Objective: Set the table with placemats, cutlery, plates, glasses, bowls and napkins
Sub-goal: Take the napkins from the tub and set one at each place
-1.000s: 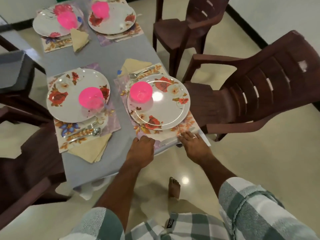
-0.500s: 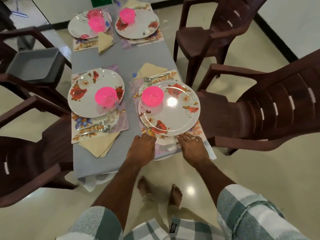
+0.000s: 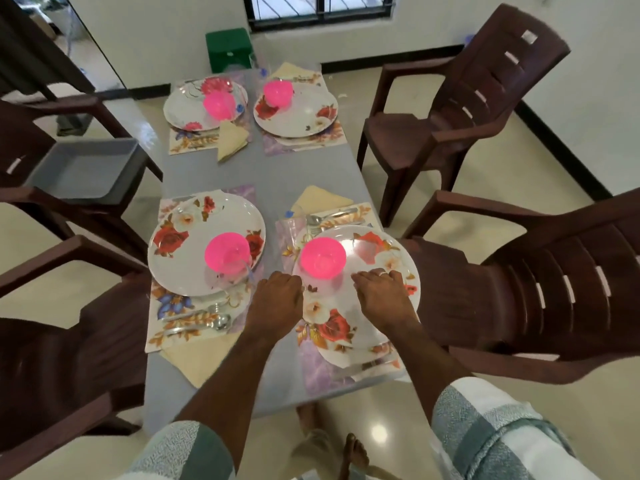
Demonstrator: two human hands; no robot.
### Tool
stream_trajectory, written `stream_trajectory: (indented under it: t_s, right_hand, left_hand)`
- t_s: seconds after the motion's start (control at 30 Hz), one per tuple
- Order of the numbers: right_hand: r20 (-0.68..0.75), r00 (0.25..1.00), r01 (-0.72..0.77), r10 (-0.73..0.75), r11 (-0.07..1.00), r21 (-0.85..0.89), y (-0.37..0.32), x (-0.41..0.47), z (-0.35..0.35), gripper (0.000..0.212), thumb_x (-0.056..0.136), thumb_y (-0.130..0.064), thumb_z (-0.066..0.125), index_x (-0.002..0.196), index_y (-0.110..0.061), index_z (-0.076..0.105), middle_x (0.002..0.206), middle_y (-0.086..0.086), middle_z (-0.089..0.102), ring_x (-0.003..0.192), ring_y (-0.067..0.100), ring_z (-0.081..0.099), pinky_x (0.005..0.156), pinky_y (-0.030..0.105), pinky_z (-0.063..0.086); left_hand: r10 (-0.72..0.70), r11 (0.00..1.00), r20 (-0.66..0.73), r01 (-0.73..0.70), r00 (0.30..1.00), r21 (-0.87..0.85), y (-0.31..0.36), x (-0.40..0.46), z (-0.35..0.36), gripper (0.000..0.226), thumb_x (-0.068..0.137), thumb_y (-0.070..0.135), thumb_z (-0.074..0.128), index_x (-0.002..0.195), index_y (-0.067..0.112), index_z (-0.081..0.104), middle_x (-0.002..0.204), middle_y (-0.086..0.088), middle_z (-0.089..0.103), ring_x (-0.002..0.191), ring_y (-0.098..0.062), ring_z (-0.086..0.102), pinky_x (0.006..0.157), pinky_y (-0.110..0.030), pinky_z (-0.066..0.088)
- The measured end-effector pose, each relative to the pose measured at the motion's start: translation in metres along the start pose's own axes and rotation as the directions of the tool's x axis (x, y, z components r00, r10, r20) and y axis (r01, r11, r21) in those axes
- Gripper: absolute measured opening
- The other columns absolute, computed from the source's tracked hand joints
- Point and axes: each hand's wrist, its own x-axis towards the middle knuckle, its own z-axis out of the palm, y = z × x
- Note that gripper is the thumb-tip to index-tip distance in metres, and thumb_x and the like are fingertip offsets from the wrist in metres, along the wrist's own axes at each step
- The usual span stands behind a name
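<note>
Both hands hovering over round white floral plate (image 3: 360,299) carrying pink plastic bowl (image 3: 322,257): left hand (image 3: 275,301) curled, right hand (image 3: 381,292) loosely spread. Grip unclear. Advise centring plate slowly.

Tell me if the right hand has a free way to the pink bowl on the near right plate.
Probably yes. The right hand rests on the near right plate, just beside the pink bowl, and only bare plate lies between them. The left hand sits off to the other side.

Brown plastic chairs (image 3: 460,95) ring the table on glossy cream floor (image 3: 433,188).
</note>
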Motion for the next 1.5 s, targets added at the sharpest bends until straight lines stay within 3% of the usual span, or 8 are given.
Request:
stream_trajectory:
  t_s: [0.23,0.5,0.67,0.77,0.87,1.1,1.23,1.5]
  right_hand:
    - [0.004,0.998,-0.058,0.058,0.998,0.031,-0.003,0.044,-0.014,0.031,0.102,-0.023,0.045,0.127,-0.025,0.063,0.130,-0.001,0.067,0.126,0.026,0.055,0.112,0.050,0.030]
    - [0.001,0.998,0.067,-0.068,0.996,-0.057,-0.011,0.070,-0.029,0.038,0.104,-0.022,0.048,0.140,-0.020,0.057,0.145,0.004,0.057,0.138,0.029,0.048,0.118,0.053,0.023]
    - [0.006,0.994,0.106,-0.106,0.986,-0.132,0.005,0.096,-0.018,0.028,0.094,-0.016,0.053,0.114,-0.025,0.071,0.110,0.002,0.074,0.104,0.030,0.067,0.099,0.044,0.045]
    - [0.036,0.991,0.130,-0.126,0.975,-0.179,0.024,0.122,-0.014,0.021,0.089,-0.014,0.056,0.094,-0.024,0.074,0.093,0.002,0.075,0.088,0.028,0.068,0.078,0.035,0.045]
    - [0.069,0.984,0.177,-0.166,0.963,-0.204,0.048,0.157,-0.014,0.008,0.078,-0.019,0.069,0.084,-0.024,0.070,0.091,0.001,0.073,0.086,0.026,0.067,0.071,0.031,0.040]
    - [0.083,0.966,0.257,-0.244,0.934,-0.247,0.083,0.225,-0.006,0.024,0.094,-0.019,0.060,0.111,-0.030,0.073,0.105,0.001,0.070,0.099,0.024,0.064,0.086,0.034,0.047]
    - [0.135,0.952,0.300,-0.274,0.922,-0.246,0.086,0.240,0.002,0.023,0.096,-0.023,0.058,0.110,-0.033,0.073,0.105,-0.001,0.070,0.100,0.023,0.064,0.084,0.033,0.044]
    - [0.194,0.930,0.349,-0.311,0.915,-0.202,0.097,0.260,0.008,0.021,0.094,-0.027,0.063,0.108,-0.039,0.074,0.104,-0.005,0.069,0.100,0.019,0.061,0.088,0.037,0.040]
  left_hand:
    - [-0.011,0.997,-0.096,0.003,0.995,-0.080,-0.042,0.049,-0.017,0.023,0.096,0.020,0.050,0.079,0.010,0.062,0.071,-0.008,0.061,0.066,-0.026,0.056,0.060,-0.038,0.049]
    - [-0.028,0.997,-0.107,0.019,0.994,-0.080,-0.037,0.059,-0.022,0.021,0.095,0.018,0.051,0.078,0.010,0.061,0.071,-0.011,0.062,0.068,-0.030,0.056,0.062,-0.039,0.046]
    - [-0.071,0.997,-0.058,0.069,0.996,-0.021,-0.023,0.043,-0.008,0.018,0.092,0.013,0.058,0.074,0.011,0.059,0.068,-0.009,0.059,0.066,-0.028,0.056,0.059,-0.035,0.042]
    - [-0.064,0.998,-0.052,0.064,0.997,0.007,-0.018,0.047,0.000,0.020,0.090,0.011,0.061,0.070,0.012,0.056,0.065,-0.008,0.057,0.062,-0.027,0.054,0.055,-0.035,0.040]
    - [-0.112,0.994,-0.091,0.112,0.990,-0.007,-0.005,0.064,0.002,0.022,0.091,0.009,0.059,0.070,0.011,0.056,0.063,-0.008,0.056,0.057,-0.025,0.052,0.052,-0.035,0.042]
    - [-0.173,0.984,-0.037,0.174,0.984,0.041,0.015,0.094,0.008,0.024,0.093,0.014,0.061,0.070,0.011,0.060,0.061,-0.007,0.058,0.055,-0.024,0.049,0.051,-0.038,0.046]
    - [-0.203,0.979,-0.043,0.204,0.978,0.013,0.017,0.101,0.010,0.025,0.096,0.019,0.060,0.072,0.010,0.061,0.064,-0.007,0.057,0.056,-0.020,0.043,0.052,-0.033,0.035]
    - [-0.302,0.953,0.003,0.302,0.953,-0.012,0.005,0.092,0.013,0.029,0.099,0.022,0.054,0.073,0.012,0.061,0.062,0.001,0.049,0.056,-0.019,0.049,0.051,-0.035,0.046]
